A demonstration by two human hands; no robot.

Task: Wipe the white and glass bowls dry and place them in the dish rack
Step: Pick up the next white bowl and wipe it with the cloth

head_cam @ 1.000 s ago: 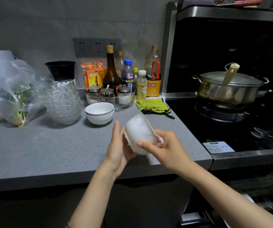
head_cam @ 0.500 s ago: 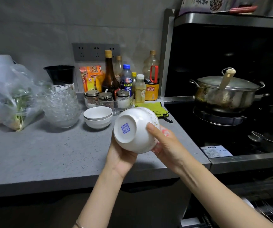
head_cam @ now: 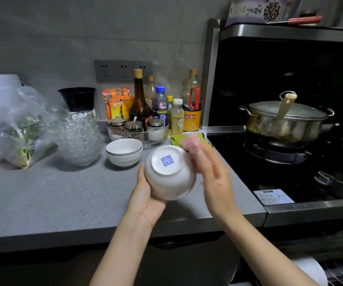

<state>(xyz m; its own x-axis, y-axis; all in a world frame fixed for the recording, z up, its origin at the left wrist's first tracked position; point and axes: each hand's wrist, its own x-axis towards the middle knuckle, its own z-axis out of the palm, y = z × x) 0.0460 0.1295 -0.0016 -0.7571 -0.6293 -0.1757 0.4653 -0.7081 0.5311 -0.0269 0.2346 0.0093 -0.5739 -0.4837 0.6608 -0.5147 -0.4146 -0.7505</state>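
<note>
Left hand (head_cam: pixel 146 200) cups white bowl (head_cam: pixel 169 172); right hand (head_cam: pixel 214 178) alongside; stacked bowls (head_cam: pixel 124 153) behind.

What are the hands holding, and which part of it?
The left hand cups a white bowl by its rounded side, base turned toward the camera. The right hand, blurred, lies against the bowl's right side.

Place: a home kitchen is showing here.
Cooking: a lidded steel pot (head_cam: pixel 284 124) is sitting on a black gas hob (head_cam: pixel 278 156) beside the counter's right edge.
Counter: sauce bottles (head_cam: pixel 139 104), spice jars (head_cam: pixel 134 127) and stacked glass bowls (head_cam: pixel 77 139) are standing along the grey counter's (head_cam: pixel 42 195) back edge, under wall sockets (head_cam: pixel 123 71).
Food: bagged greens (head_cam: pixel 22 135) are lying near the left edge.
</note>
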